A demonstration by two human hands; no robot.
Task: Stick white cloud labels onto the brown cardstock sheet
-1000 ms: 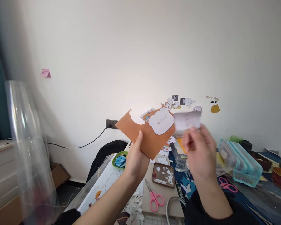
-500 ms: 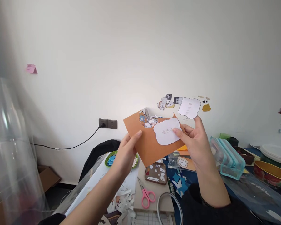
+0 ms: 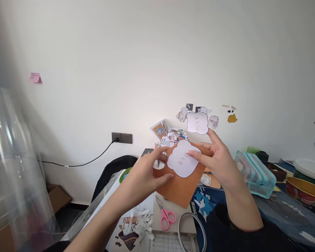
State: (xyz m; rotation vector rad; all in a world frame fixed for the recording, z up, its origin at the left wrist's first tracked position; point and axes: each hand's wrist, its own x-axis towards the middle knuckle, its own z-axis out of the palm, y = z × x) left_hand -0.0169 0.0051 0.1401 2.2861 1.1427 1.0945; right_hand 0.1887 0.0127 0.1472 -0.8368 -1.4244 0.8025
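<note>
My right hand (image 3: 219,159) is closed, its thumb pressing a white cloud-shaped paper cut-out (image 3: 182,166) against a sheet of orange paper (image 3: 180,194). A second white cut-out (image 3: 197,122) stands up at that hand's index finger. Both cut-outs bear faint handwriting. My left hand (image 3: 149,169) is at the sheet's left edge with thumb and fingers apart, the thumb tip lying over the orange paper. Below the sheet, pink-handled scissors (image 3: 168,217) lie on a beige board (image 3: 183,224).
Paper scraps (image 3: 144,224) and a printed sheet (image 3: 120,227) lie at the front left. A silver ring (image 3: 203,231) rests by the board. Blue cut pieces (image 3: 204,204), a teal case (image 3: 257,175) and a round tin (image 3: 304,190) sit right. Stickers (image 3: 182,114) dot the wall.
The orange sheet has turned, its lower corner swinging right and down. My left hand has loosened and shifted right along it. The upper cut-out has moved left and slightly down.
</note>
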